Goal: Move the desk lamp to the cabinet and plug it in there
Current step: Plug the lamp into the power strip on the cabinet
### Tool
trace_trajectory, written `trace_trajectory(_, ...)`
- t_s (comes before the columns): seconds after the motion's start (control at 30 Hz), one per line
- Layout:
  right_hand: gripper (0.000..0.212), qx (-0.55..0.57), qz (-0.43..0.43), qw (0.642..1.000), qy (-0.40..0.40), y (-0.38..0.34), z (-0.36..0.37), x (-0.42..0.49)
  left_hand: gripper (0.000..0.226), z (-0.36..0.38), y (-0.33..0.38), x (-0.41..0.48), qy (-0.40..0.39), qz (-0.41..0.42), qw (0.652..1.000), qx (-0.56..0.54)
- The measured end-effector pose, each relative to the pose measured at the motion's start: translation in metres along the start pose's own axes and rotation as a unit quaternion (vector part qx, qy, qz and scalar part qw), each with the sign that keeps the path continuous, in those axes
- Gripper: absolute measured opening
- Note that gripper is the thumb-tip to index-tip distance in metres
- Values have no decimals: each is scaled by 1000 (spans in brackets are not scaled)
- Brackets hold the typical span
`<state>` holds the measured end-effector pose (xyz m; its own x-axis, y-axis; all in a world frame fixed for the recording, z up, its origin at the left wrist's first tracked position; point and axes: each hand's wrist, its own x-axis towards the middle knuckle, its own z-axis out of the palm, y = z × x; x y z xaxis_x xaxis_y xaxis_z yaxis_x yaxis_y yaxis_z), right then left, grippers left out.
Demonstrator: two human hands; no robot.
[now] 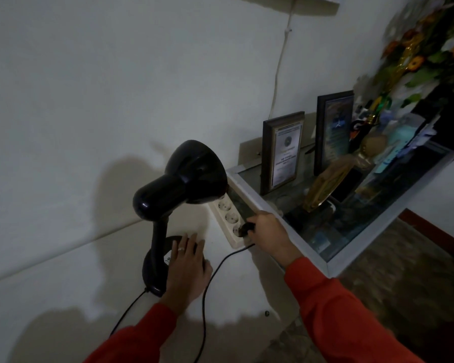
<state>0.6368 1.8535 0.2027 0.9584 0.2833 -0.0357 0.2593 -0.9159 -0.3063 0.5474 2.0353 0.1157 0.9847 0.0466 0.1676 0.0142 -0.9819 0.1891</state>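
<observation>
A black desk lamp point(184, 179) stands upright on a white cabinet top point(63, 284) beside the wall. My left hand point(186, 263) lies flat on the lamp's round base, fingers spread, a ring on one finger. My right hand point(268, 231) grips the lamp's black plug point(247, 227) at the nearest socket of a cream power strip point(230, 221). I cannot tell whether the plug is fully seated. The black cord point(207, 289) loops from the plug down past my left wrist and back to the lamp base.
A glass-topped, white-framed display case point(323, 258) adjoins the cabinet on the right, carrying two framed certificates point(282, 153), a gold trophy point(328, 184) and artificial flowers point(425, 48). A thin white cable point(279, 64) runs up the wall. Brown floor lies at the lower right.
</observation>
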Motion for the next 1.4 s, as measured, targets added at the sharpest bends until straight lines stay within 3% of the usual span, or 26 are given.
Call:
trace_trajectory(0.47, 26, -41, -38, 996, -68, -5, -7, 19, 50, 8, -4, -2, 4, 9, 1000, -13)
trace_trajectory(0.97, 29, -83, 1, 992, -90, -18, -10, 25, 47, 7, -6, -2, 9, 12, 999, -30)
trace_trajectory(1.13, 27, -75, -20, 991, -105, -22, -8, 30, 47, 7, -5, -2, 6, 5, 999, -41)
trace_trajectory(1.4, 18, -114, -7, 991, -68, -24, 6, 27, 49, 7, -6, -3, -1, 10, 999, -40)
